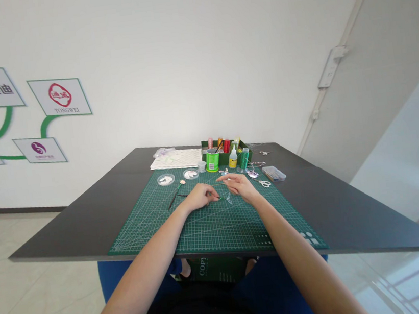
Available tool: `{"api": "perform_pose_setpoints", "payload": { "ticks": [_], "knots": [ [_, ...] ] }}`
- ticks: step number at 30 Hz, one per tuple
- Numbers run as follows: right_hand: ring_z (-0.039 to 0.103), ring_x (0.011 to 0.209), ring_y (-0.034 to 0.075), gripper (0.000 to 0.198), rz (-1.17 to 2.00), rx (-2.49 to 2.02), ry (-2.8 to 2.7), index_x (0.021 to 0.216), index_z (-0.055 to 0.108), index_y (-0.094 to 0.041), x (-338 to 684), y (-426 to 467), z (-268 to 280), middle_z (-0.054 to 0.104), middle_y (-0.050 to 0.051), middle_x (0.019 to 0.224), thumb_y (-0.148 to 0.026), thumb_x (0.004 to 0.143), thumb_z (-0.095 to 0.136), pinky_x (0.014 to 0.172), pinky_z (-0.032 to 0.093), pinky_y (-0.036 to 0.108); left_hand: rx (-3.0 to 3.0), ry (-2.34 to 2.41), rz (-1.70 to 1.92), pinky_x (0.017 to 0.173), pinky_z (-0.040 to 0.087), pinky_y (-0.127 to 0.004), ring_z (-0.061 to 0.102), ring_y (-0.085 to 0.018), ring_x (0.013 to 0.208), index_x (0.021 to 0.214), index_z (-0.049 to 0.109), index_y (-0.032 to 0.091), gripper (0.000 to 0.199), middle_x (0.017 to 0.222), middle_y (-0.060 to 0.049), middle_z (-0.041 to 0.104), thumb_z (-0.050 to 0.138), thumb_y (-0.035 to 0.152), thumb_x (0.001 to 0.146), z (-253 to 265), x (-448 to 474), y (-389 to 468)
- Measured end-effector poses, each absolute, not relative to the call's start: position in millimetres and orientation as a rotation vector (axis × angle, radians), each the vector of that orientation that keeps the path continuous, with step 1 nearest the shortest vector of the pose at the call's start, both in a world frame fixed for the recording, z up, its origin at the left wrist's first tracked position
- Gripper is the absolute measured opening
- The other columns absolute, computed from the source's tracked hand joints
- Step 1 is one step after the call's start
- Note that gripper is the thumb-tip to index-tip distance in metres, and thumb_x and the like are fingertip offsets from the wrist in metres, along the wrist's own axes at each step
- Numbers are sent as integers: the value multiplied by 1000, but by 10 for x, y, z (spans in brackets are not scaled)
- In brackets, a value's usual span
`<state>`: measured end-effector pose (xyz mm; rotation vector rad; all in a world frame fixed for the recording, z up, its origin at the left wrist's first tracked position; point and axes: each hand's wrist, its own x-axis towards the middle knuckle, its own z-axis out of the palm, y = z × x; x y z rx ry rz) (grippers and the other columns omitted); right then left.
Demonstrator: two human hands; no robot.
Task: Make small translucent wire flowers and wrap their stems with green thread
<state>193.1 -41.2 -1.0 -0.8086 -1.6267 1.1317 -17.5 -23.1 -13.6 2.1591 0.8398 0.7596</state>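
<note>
Above the green cutting mat (219, 228), my left hand (200, 196) is closed, thumb and fingers pinched on the end of a thin green stem (221, 198). A small pale, see-through petal-like piece (229, 199) shows at the stem's other side; whether the two are joined is too small to tell. My right hand (238, 184) hovers just beyond and right of that piece. Its index finger points left, apart from the other loosely bent fingers, and I see nothing held in it. A dark stick with a pale flower tip (182, 182) lies left of my left hand.
Two shallow dishes (166, 179) with pale bits stand at the mat's far left. Behind are a bright green tin (212, 160), a glue bottle (233, 158), a green spool (244, 159) and a box of spools (248, 154). Scissors (264, 183) and a clear case (274, 173) lie right.
</note>
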Motion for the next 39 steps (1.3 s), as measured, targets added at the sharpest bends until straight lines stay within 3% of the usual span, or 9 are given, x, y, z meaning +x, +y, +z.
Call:
{"api": "perform_pose_setpoints", "payload": {
  "ticks": [39],
  "knots": [
    [23,39,8,50,1011,-1124,-1681,102,74,-10,2017,-264,-149,32,-10,40,-51,75,64,43,16,23,2040,722,889,56,43,-22,57,-10,50,80,76,12,17,68,-2,68,79,29,76,-44,-151,-299]
  ]
}}
